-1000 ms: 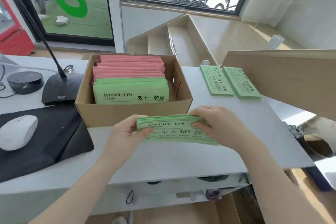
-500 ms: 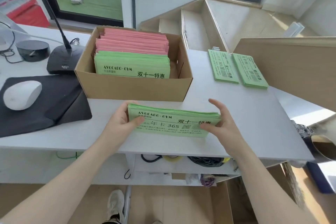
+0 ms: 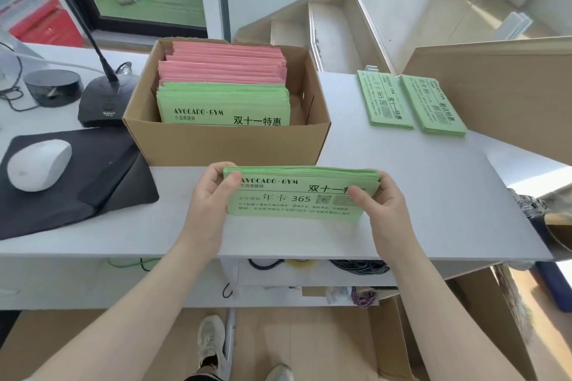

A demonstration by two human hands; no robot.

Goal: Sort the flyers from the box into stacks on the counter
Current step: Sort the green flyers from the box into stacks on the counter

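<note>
A bundle of green flyers (image 3: 297, 195) stands on its long edge on the white counter (image 3: 433, 195), just in front of the cardboard box (image 3: 229, 142). My left hand (image 3: 213, 192) grips its left end, thumb on the front. My right hand (image 3: 380, 201) grips its right end the same way. The box holds upright green flyers (image 3: 224, 103) at the front and pink flyers (image 3: 223, 63) behind. Two flat green stacks lie at the counter's far right: one (image 3: 383, 99) and another (image 3: 433, 107) beside it.
A black mouse pad (image 3: 93, 176) with a white mouse (image 3: 38, 168) lies left of the box. Behind it stand a desk microphone base (image 3: 105, 102) and a round black device (image 3: 52, 86). A wooden board (image 3: 510, 86) rises at the right. Cables lie on the shelf below.
The bundle has been brought upright on its edge, with both hands now clamping its ends. My view has tilted downward.
</note>
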